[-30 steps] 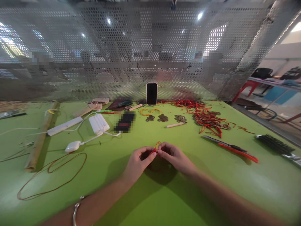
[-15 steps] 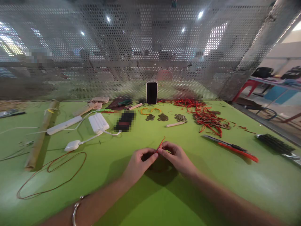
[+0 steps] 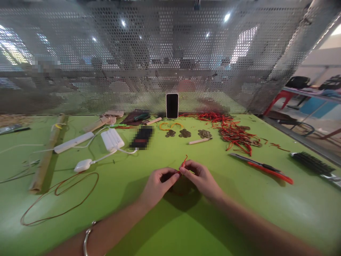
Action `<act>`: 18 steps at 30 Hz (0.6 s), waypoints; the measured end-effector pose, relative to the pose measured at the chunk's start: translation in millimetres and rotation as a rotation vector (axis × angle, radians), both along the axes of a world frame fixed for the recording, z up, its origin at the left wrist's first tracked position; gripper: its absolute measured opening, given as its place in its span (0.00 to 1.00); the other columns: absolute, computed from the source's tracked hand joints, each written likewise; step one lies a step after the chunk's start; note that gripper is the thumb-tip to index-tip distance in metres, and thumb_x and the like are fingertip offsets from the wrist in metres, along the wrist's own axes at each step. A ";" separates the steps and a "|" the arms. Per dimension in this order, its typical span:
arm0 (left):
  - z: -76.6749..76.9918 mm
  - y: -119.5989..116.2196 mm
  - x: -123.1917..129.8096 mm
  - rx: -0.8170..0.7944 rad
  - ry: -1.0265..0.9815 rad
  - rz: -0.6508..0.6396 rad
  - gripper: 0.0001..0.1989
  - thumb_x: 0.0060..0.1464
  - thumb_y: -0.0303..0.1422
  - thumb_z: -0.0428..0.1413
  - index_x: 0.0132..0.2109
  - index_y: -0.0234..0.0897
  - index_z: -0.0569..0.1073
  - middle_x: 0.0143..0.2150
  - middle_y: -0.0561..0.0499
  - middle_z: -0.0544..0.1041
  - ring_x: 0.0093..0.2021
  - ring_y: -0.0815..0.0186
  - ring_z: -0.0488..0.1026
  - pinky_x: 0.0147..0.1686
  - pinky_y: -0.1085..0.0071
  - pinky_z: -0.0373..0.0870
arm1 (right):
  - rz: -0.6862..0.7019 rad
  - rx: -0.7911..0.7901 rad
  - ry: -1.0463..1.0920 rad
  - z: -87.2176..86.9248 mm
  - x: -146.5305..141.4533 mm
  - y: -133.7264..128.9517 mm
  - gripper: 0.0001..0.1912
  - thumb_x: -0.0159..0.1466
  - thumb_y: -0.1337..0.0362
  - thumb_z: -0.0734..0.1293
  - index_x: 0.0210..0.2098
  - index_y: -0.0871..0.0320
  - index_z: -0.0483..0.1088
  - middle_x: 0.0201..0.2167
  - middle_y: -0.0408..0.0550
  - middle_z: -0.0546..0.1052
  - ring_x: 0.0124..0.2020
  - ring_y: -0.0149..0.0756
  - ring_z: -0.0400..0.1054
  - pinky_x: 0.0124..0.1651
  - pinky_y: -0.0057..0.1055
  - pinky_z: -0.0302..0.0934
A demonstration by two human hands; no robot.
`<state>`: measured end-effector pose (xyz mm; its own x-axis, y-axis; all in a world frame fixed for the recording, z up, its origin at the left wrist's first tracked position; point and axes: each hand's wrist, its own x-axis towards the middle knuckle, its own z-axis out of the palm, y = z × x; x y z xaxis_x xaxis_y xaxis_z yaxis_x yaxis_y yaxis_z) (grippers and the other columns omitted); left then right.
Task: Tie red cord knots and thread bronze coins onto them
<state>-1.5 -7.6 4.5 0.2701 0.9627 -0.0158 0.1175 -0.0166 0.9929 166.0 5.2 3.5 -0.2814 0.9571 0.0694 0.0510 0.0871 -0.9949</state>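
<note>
Both wrists were held low over the tabletop (image 3: pixel 112 193), toward the view's six o'clock. The left hand (image 3: pixel 160 180), forearm running toward eight, was pinched on the red cord (image 3: pixel 184 160); the right hand (image 3: pixel 199 179), forearm toward four, gripped it likewise, fingers curled. The cord's tip rose toward one o'clock.

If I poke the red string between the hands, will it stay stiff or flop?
The red string looks thin, so it probably bends easily. Its short free end sticks out fairly straight, so it may be slightly springy. The fingers pinch it, so it likely won't slip.
</note>
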 end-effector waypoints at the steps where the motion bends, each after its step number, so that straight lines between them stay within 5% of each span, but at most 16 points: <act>1: 0.2 -0.2 -0.1 0.001 0.004 0.007 0.11 0.51 0.38 0.57 0.39 0.37 0.77 0.34 0.49 0.78 0.33 0.65 0.71 0.30 0.75 0.64 | -0.004 0.008 -0.027 0.2 -0.1 0.2 0.12 0.59 0.55 0.64 0.31 0.59 0.68 0.28 0.44 0.70 0.32 0.32 0.65 0.33 0.27 0.60; 18: -3.4 1.3 -0.9 -0.049 -0.058 0.072 0.11 0.51 0.40 0.57 0.35 0.35 0.75 0.27 0.53 0.73 0.25 0.72 0.65 0.23 0.78 0.61 | 0.036 0.020 -0.108 -4.0 0.9 0.7 0.09 0.59 0.60 0.63 0.35 0.59 0.69 0.32 0.47 0.73 0.35 0.35 0.67 0.35 0.28 0.62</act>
